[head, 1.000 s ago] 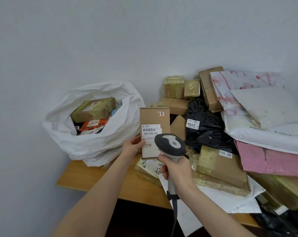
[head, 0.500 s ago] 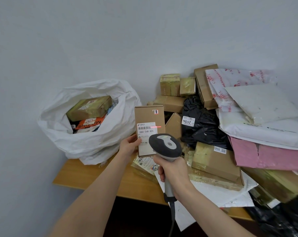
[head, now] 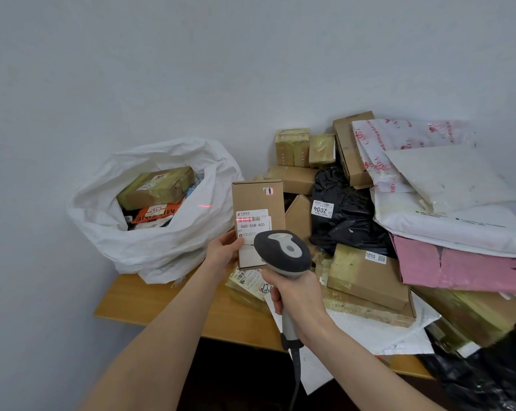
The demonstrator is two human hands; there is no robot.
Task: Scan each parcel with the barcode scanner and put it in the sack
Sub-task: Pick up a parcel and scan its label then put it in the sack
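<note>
Now left hand point(head: 224, 250) holds brown box point(head: 258, 221) upright, label facing scanner point(head: 282, 252). Right hand point(head: 295, 295) wraps handle, red line on barcode. Sack point(head: 162, 250) open beside left hand, ready.

Sack point(head: 162, 250) left on table point(head: 150, 301) (parcels point(head: 157, 186) inside); parcel pile point(head: 399, 221) right.

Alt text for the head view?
Left hand holds a cardboard box upright; right hand aims a barcode scanner, its red line on the box's label. White sack of parcels at left, parcel pile at right.
</note>
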